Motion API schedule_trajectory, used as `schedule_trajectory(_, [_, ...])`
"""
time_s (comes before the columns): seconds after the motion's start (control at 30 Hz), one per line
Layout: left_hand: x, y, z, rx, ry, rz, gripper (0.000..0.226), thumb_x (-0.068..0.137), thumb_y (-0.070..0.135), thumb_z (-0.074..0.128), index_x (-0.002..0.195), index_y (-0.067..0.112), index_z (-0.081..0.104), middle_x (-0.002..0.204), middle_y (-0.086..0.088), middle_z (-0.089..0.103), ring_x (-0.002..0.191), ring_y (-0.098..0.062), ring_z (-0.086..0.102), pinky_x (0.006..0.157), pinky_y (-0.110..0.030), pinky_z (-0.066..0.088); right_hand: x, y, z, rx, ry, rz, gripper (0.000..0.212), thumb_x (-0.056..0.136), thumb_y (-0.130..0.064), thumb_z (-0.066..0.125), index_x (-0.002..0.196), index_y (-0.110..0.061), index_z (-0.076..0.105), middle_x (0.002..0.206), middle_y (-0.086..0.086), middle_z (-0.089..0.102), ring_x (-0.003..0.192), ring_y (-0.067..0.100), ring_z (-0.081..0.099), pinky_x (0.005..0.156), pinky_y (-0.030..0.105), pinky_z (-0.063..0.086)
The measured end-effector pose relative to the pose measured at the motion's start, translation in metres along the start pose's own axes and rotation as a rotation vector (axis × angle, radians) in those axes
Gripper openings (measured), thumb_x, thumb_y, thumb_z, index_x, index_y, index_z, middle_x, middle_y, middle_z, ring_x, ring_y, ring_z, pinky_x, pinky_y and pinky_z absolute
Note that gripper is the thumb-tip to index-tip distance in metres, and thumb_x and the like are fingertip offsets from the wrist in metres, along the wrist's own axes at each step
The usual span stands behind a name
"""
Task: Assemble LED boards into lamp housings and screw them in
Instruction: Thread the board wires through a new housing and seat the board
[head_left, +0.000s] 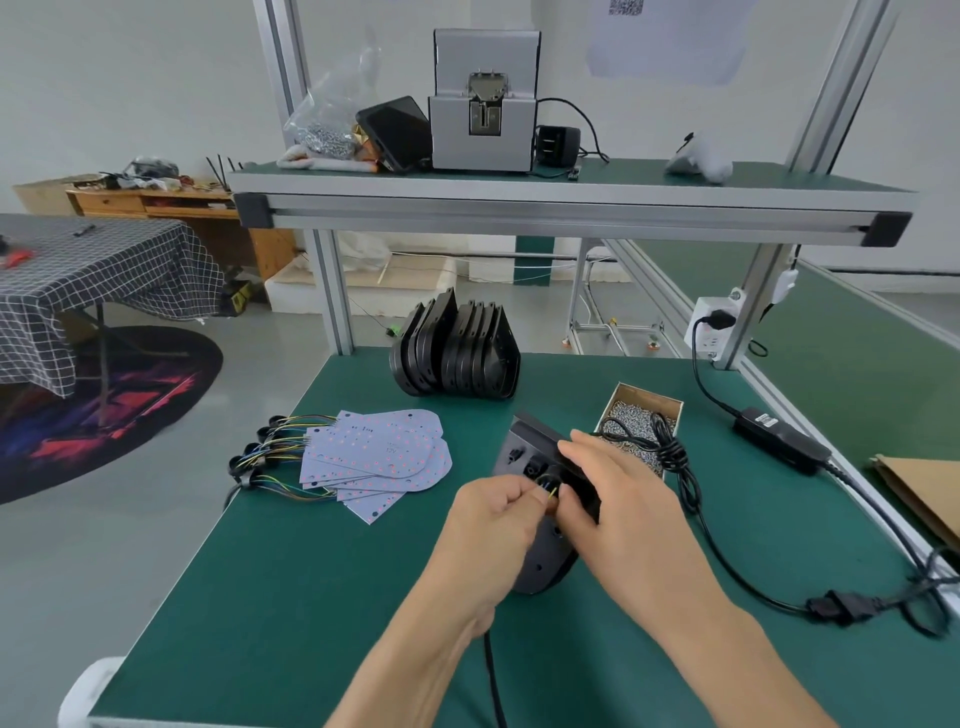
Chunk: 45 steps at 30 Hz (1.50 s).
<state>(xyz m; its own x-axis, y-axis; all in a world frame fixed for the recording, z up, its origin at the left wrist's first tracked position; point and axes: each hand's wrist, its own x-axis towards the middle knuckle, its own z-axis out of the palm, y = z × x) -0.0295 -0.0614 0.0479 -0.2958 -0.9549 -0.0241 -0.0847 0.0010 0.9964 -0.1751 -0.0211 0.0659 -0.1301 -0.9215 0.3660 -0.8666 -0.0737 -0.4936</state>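
Head view. One black lamp housing (540, 499) lies on the green bench (322, 582), directly in front of the person, with its back side up. The left hand (491, 512) pinches thin yellow wires (551, 492) at an opening in the housing; its fingers (522, 496) are curled tight on the wires. The right hand (623, 499) grips the housing's upper edge and steadies it.

Progress, as judged: early. The wires are apparently being threaded through the housing, so this board is not yet seated or screwed in. No screwdriver is visible in either hand.

Remaining stock: a fan of LED boards (379, 462) with wire tails lies to the left, well apart from the hands. A row of empty housings (457, 351) stands behind. A box of screws (641, 421) sits just beyond the right hand, with a black cable (670, 452) across it.
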Motion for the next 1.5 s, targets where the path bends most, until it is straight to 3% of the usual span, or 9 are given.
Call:
schedule_trajectory(0.1, [-0.001, -0.001, -0.004, -0.052, -0.052, -0.006, 0.027, 0.1, 0.019, 0.057, 0.078, 0.015, 0.072, 0.054, 0.006, 0.027, 0.049, -0.011, 0.018, 0.054, -0.033, 0.013, -0.001, 0.001, -0.002, 0.008, -0.006, 0.007, 0.043, 0.093, -0.017, 0.071, 0.136, -0.016, 0.067, 0.147, -0.002, 0.06, 0.136, 0.015, 0.054, 0.11, 0.015, 0.03])
schedule_trajectory(0.23, [-0.004, 0.001, -0.005, -0.068, -0.087, 0.038, 0.026, 0.095, 0.026, 0.057, 0.086, 0.005, 0.069, 0.054, 0.007, 0.027, 0.05, -0.011, 0.017, 0.054, -0.033, 0.012, -0.001, 0.001, -0.003, 0.057, 0.01, 0.018, 0.043, 0.093, -0.017, 0.071, 0.136, -0.017, 0.067, 0.146, -0.005, 0.06, 0.136, 0.01, 0.052, 0.105, -0.003, 0.016])
schedule_trajectory(0.53, [-0.005, -0.008, -0.001, 0.092, -0.017, 0.132, 0.028, 0.099, 0.024, 0.053, 0.078, 0.005, 0.047, 0.06, 0.006, 0.029, 0.056, -0.014, 0.022, 0.05, -0.03, 0.016, 0.01, -0.002, -0.013, 0.09, -0.016, 0.012, 0.034, 0.095, -0.027, 0.072, 0.129, -0.023, 0.072, 0.136, -0.012, 0.066, 0.127, 0.002, 0.056, 0.102, 0.003, 0.028])
schedule_trajectory(0.77, [-0.004, -0.011, 0.004, 0.053, -0.014, 0.165, 0.028, 0.094, 0.036, 0.052, 0.077, 0.013, 0.056, 0.058, 0.01, 0.033, 0.054, -0.012, 0.024, 0.048, -0.025, 0.02, 0.005, -0.003, -0.009, 0.124, 0.057, 0.039, 0.02, 0.093, -0.018, 0.073, 0.113, -0.02, 0.075, 0.111, -0.014, 0.072, 0.106, 0.0, 0.059, 0.089, -0.003, 0.032])
schedule_trajectory(0.97, [-0.004, -0.012, 0.003, -0.029, -0.025, 0.104, 0.026, 0.1, 0.027, 0.054, 0.082, 0.01, 0.062, 0.055, 0.011, 0.032, 0.051, -0.009, 0.023, 0.048, -0.021, 0.022, 0.008, -0.004, -0.009, 0.113, 0.05, 0.038, 0.022, 0.096, -0.022, 0.07, 0.117, -0.023, 0.074, 0.117, -0.014, 0.07, 0.111, 0.003, 0.06, 0.091, -0.002, 0.031])
schedule_trajectory(1.17, [-0.001, -0.001, -0.011, 0.119, 0.009, -0.014, 0.047, 0.104, 0.053, 0.049, 0.072, 0.024, 0.065, 0.054, 0.002, 0.056, 0.046, -0.014, 0.048, 0.053, -0.026, 0.038, 0.011, -0.001, -0.016, 0.035, -0.158, -0.074, 0.043, 0.1, -0.029, 0.068, 0.143, -0.027, 0.062, 0.152, -0.012, 0.053, 0.142, 0.005, 0.044, 0.117, 0.016, 0.027])
schedule_trajectory(1.27, [0.003, 0.003, -0.007, 0.145, 0.083, -0.041, 0.051, 0.102, 0.048, 0.055, 0.07, 0.01, 0.063, 0.055, 0.003, 0.054, 0.05, -0.017, 0.044, 0.059, -0.031, 0.037, 0.007, -0.005, -0.011, 0.024, -0.134, -0.087, 0.041, 0.099, -0.023, 0.069, 0.14, -0.023, 0.065, 0.149, -0.008, 0.056, 0.138, 0.011, 0.049, 0.111, 0.013, 0.028])
schedule_trajectory(1.4, [0.003, 0.004, -0.002, 0.138, 0.153, -0.011, 0.054, 0.104, 0.036, 0.058, 0.051, 0.026, 0.057, 0.047, 0.015, 0.036, 0.05, -0.009, 0.027, 0.049, -0.021, 0.024, 0.003, -0.012, -0.004, 0.009, -0.079, -0.095, 0.031, 0.092, -0.014, 0.075, 0.122, -0.01, 0.073, 0.132, 0.003, 0.068, 0.118, 0.03, 0.062, 0.1, 0.035, 0.047])
schedule_trajectory(1.5, [0.002, 0.001, -0.001, 0.114, 0.17, 0.031, 0.048, 0.104, 0.03, 0.06, 0.057, 0.02, 0.056, 0.048, 0.015, 0.034, 0.05, -0.008, 0.026, 0.047, -0.018, 0.022, 0.003, -0.013, 0.0, -0.009, -0.036, -0.084, 0.03, 0.09, -0.011, 0.076, 0.119, -0.006, 0.074, 0.127, 0.007, 0.069, 0.112, 0.034, 0.064, 0.096, 0.041, 0.051])
